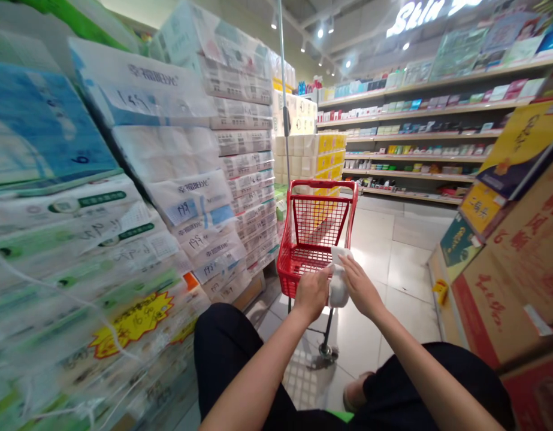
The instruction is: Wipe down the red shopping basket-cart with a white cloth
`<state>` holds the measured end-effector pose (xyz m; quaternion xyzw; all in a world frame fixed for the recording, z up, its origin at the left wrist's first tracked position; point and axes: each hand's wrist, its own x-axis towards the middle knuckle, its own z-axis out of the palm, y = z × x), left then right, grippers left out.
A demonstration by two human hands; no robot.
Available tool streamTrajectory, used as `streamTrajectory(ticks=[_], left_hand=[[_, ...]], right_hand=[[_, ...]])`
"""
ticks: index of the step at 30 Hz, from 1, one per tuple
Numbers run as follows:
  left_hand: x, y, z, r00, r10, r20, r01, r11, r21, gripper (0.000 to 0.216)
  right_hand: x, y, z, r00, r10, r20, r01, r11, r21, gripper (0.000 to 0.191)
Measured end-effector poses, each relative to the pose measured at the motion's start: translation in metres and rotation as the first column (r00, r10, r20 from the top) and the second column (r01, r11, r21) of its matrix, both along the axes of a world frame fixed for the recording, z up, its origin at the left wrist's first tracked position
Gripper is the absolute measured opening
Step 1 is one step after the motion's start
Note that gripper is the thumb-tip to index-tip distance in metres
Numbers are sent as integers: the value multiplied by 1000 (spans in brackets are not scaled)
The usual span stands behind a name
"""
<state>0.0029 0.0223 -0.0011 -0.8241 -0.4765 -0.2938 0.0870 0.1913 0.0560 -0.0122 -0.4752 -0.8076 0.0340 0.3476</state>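
Note:
A small white bundle [338,291], which looks like soft paper or cloth, is between my two hands in front of my knees. My left hand [312,293] grips its left side, thumb and fingers closed. On the other side my right hand [360,286] presses against it with fingers together. What the bundle is exactly, I cannot make out. Just beyond my hands stands a red shopping cart [298,263] with a mesh basket; nothing shows inside the part I see.
Tall stacks of wrapped tissue packs [204,203] rise close on my left, with a yellow price sign [131,323]. Cardboard cartons [505,287] line the right side. Shelves of small boxed goods [415,131] stand at the back. Tiled floor [406,263] runs between.

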Motion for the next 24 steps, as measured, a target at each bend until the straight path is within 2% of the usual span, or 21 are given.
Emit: streamTrajectory(ticks=[2,4,8,12,14,16,20,24], left_hand=[[3,-1,0,1000,-10,12,10,1000,-10,24],[7,-2,1,1000,-18,6,18,1000,-21,26],[21,-4,4,999,-35,-15,35,999,-41,34],[27,-7,10,992,-123,-7,122,990,-67,36],[18,-7,14,981,-193,-10,192,979,-68,37],[-1,-6,16,979,-203,-7,202,979,-37,39],[-45,-1,11,994,-96,-47,98,995,27,35],[-56,6,-3,994,-28,-104,34,998,58,26]], right_hand=[[4,-13,3,999,13,36,-13,1000,5,45],[12,-12,8,998,17,65,-17,1000,-7,45],[34,16,15,998,5,68,-1,998,-65,46],[46,43,14,996,-89,10,89,991,-97,46],[50,50,13,993,-116,-5,115,988,-101,47],[54,53,12,992,-128,-16,125,986,-113,46],[60,55,12,981,-180,-77,169,978,-126,46],[51,39,6,972,-209,-106,209,978,-16,46]])
